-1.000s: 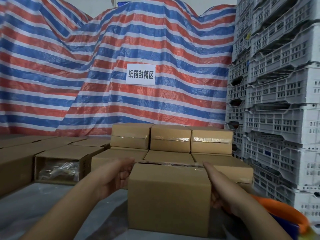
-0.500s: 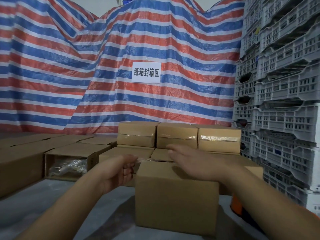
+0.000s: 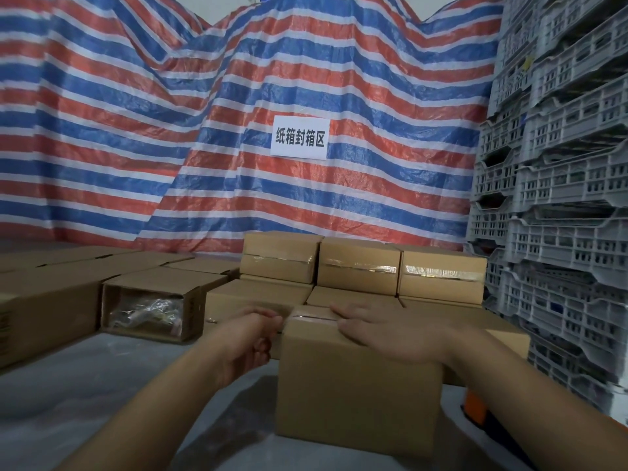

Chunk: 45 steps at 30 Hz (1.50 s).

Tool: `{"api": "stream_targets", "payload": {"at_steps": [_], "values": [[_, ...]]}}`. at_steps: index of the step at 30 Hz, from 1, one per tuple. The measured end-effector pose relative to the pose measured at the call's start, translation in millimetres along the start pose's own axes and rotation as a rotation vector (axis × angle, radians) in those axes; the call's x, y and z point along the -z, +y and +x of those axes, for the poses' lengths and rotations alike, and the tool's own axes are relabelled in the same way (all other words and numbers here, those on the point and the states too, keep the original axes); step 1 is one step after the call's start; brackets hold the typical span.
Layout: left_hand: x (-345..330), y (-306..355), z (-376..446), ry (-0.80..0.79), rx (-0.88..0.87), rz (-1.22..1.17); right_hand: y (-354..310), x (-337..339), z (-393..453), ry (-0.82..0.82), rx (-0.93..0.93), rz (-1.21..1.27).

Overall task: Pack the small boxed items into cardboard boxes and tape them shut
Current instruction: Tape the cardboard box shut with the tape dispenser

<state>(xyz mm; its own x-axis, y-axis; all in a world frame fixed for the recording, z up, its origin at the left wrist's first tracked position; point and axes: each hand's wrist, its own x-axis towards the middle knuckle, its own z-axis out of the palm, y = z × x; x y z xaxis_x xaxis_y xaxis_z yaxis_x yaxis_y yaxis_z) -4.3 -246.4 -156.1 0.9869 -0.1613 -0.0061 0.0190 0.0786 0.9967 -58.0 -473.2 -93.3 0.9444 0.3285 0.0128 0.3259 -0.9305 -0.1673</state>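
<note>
A closed cardboard box (image 3: 356, 385) stands in front of me on a plastic-covered surface, with a strip of clear tape (image 3: 316, 317) glinting along its top. My right hand (image 3: 384, 334) lies flat on the lid, fingers straight and pointing left. At the box's upper left edge, my left hand (image 3: 248, 341) has its thumb on top and its fingers curled against the side. What lies under those fingers is hidden.
Behind it stand rows of taped boxes (image 3: 356, 266). An open carton (image 3: 153, 311) on its side shows plastic-wrapped items, with long cartons (image 3: 44, 300) to the left. Stacked grey crates (image 3: 560, 232) wall the right. An orange object (image 3: 475, 407) lies at the box's right. A striped tarp (image 3: 170, 130) hangs behind.
My right hand left the box's right side, swung onto the lid and slid left across it. My left hand stayed at the upper left edge. The view shifted a little leftward.
</note>
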Motion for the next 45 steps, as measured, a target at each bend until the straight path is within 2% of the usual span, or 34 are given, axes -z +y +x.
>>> {"api": "stream_targets", "payload": {"at_steps": [6, 11, 13, 15, 18, 20, 23, 25, 29, 30, 32, 34, 38, 39, 43, 45], "values": [[-16.5, -5.2, -11.9, -0.139, 0.131, -0.016, 0.9, -1.0, 2.9, -0.005, -0.014, 0.011], [-21.9, -17.5, -26.6, -0.112, 0.245, -0.077, -1.8, -0.5, 0.8, 0.002, -0.037, 0.017], [-21.9, -17.4, -27.2, -0.038, 0.267, -0.052, -4.6, 0.2, -0.9, 0.004, -0.047, 0.013], [-21.5, -9.7, -24.2, 0.105, 0.205, 0.023, -7.2, 0.3, -1.7, 0.003, -0.047, 0.013], [-23.7, 12.9, -19.4, 0.259, -0.082, 0.051, -5.5, 0.4, 0.4, 0.006, -0.035, 0.001], [-34.0, 23.5, -23.4, 0.169, -0.287, 0.131, -1.2, -0.4, 2.3, 0.014, -0.031, 0.021], [-53.7, 15.5, -30.6, -0.028, -0.365, 0.514, 5.8, -5.6, 8.3, 0.067, -0.02, 0.145], [-57.2, 3.4, -27.6, 0.003, -0.432, 0.665, 11.4, -6.8, 7.3, 0.178, -0.021, 0.299], [-53.4, 4.8, -30.6, 0.048, -0.442, 0.737, 34.8, 2.9, -13.8, 0.652, 0.009, 1.062], [-53.1, 5.7, -30.3, 0.043, -0.447, 0.748, 42.3, 4.7, -20.9, 0.763, -0.014, 1.122], [-54.1, 6.3, -31.4, 0.039, -0.451, 0.748, 51.8, 3.1, -31.4, 0.843, -0.065, 1.087], [-55.1, 6.9, -32.3, 0.044, -0.437, 0.762, 55.2, -3.6, -36.9, 0.765, -0.069, 1.036], [-55.0, 8.1, -33.0, 0.066, -0.438, 0.803, 47.2, -26.1, -42.7, 0.467, -0.065, 0.828], [-55.1, 8.3, -34.0, 0.071, -0.448, 0.823, 43.0, -33.6, -42.7, 0.447, -0.068, 0.808], [-57.4, 7.5, -33.0, 0.082, -0.468, 0.853, 34.6, -58.3, -37.6, 0.614, -0.118, 1.08], [-58.6, 5.8, -31.8, 0.087, -0.466, 0.852, 31.0, -61.8, -36.7, 0.593, -0.222, 1.296]]}}
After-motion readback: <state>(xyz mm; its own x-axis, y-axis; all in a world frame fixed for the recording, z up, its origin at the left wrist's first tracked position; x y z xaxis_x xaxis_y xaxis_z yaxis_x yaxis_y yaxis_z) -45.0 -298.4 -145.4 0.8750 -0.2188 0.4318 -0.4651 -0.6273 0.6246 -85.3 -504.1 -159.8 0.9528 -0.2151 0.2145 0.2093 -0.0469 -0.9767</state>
